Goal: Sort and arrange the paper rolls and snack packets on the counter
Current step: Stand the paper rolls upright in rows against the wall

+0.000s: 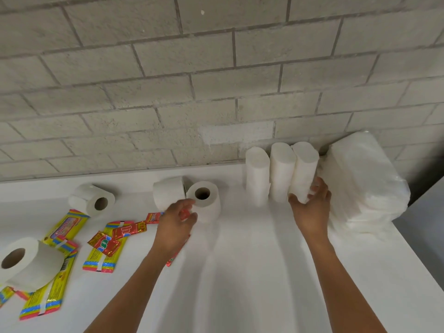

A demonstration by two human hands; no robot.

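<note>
Brickwork [168, 75] in pale grey filled the upper half of the view, and below it a white counter [252, 272] was seen running up to the wall. All places below are given from the plastic-wrapped pack of paper [362, 186], the largest item on the counter, which was propped at the far right against the wall.

Just left of the pack, three tall white rolls [280, 173] were stood upright in a row at the wall, touching one another. The roll nearest the pack [303, 171] was gripped low down by the right hand [311, 209], fingers and thumb curled round its base.

Further left of the pack, two toilet rolls [189, 195] were laid together, the nearer with its core turned toward the camera. Well left again, a single toilet roll [92, 199] was laid on its side, and farthest from the pack, at the left edge, a large roll [28, 260] was rested on top of some packets.

Yellow snack packets [105, 251] with striped ends were scattered between these rolls, with small red sachets [104, 242] lying over them.

The left hand [176, 224] was held just in front of the paired toilet rolls, its fingers pinched on a small red sachet [185, 214].
</note>
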